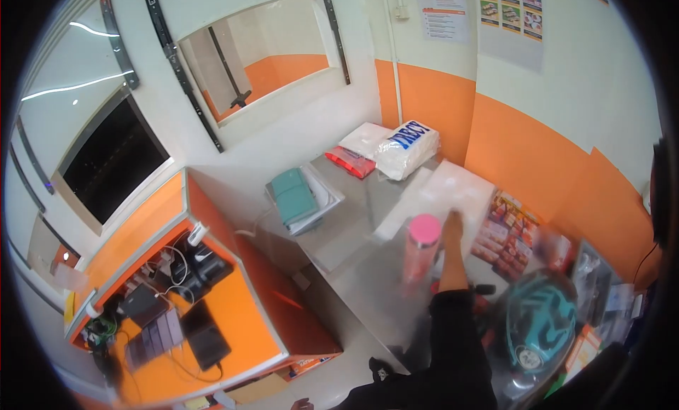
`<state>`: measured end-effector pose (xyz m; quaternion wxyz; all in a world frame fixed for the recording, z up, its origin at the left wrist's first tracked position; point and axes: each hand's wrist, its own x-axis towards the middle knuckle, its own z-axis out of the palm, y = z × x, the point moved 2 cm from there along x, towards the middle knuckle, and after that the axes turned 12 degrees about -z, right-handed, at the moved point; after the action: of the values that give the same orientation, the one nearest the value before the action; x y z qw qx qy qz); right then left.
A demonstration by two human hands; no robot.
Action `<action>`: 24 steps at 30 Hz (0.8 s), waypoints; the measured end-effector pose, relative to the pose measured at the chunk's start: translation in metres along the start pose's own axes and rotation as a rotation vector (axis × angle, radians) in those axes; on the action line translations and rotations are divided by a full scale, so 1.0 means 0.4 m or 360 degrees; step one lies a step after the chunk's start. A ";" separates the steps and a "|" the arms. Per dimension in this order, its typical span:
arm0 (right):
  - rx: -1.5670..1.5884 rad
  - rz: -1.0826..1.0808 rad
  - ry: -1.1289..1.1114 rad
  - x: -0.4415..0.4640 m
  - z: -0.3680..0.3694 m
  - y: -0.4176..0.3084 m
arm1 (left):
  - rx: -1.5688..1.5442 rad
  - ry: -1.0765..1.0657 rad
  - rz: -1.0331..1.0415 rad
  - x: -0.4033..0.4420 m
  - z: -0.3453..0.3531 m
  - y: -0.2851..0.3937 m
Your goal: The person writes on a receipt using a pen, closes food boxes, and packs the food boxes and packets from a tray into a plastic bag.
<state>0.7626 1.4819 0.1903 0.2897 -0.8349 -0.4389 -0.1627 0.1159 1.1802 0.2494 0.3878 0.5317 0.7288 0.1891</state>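
Observation:
My right hand reaches out over the grey table and is at the white sheets. Its fingers are blurred, so whether they grip a sheet does not show. Close beside it, on the left, stands a clear pink bottle with a pink lid. A red printed leaflet with food pictures lies to the right of the hand. Only a small part of my left hand appears at the bottom edge, fingers slightly apart and nothing visible in them.
A white pack with blue letters and a red packet lie at the back. A teal pouch rests on papers. A teal-and-black helmet is at right. An orange desk holds phones and cables.

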 end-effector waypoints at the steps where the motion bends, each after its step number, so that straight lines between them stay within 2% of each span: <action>1: -0.0229 -0.0299 0.0171 0.015 0.001 0.006 | 0.0004 -0.0026 -0.0011 0.026 0.005 0.021; 2: -0.0456 -0.0602 0.0338 0.029 0.007 0.003 | 0.0007 -0.0049 -0.0031 0.045 0.011 0.031; 6: -0.0632 -0.0740 0.0390 0.077 0.011 -0.002 | 0.0013 -0.0131 -0.0051 0.103 0.034 0.069; 8: -0.0532 -0.0372 -0.0528 0.100 0.014 -0.004 | 0.0029 -0.0168 -0.0037 0.121 0.045 0.078; 9: -0.0540 -0.0370 -0.0538 0.114 0.019 0.001 | 0.0031 -0.0182 -0.0030 0.135 0.050 0.087; 11: -0.0307 -0.0344 -0.0086 0.128 0.007 0.008 | 0.0033 -0.0204 -0.0021 0.149 0.051 0.096; 12: -0.0313 -0.0341 -0.0104 0.135 0.000 0.019 | 0.0037 -0.0202 -0.0018 0.154 0.052 0.100; 14: -0.0063 -0.0262 -0.0521 0.160 -0.051 0.021 | 0.0043 -0.0206 -0.0011 0.158 0.048 0.099; 15: -0.0070 -0.0262 -0.0519 0.167 -0.072 0.015 | 0.0037 -0.0207 -0.0009 0.159 0.048 0.099; 17: 0.0286 -0.0389 -0.0479 0.183 -0.102 0.019 | 0.0036 -0.0212 0.0004 0.157 0.049 0.095; 20: 0.0055 -0.0490 -0.0627 0.233 -0.150 -0.011 | 0.0024 -0.0213 0.0031 0.159 0.050 0.095; 21: 0.0050 -0.0497 -0.0611 0.253 -0.169 -0.027 | 0.0020 -0.0216 0.0045 0.160 0.052 0.094; 24: -0.0453 -0.0611 0.0146 0.339 -0.348 -0.138 | 0.0013 -0.0226 0.0112 0.161 0.053 0.103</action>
<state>0.7907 1.5058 0.3889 0.1526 -0.7602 -0.5487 -0.3126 0.1493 1.2517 0.2410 0.4295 0.5706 0.6811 0.1613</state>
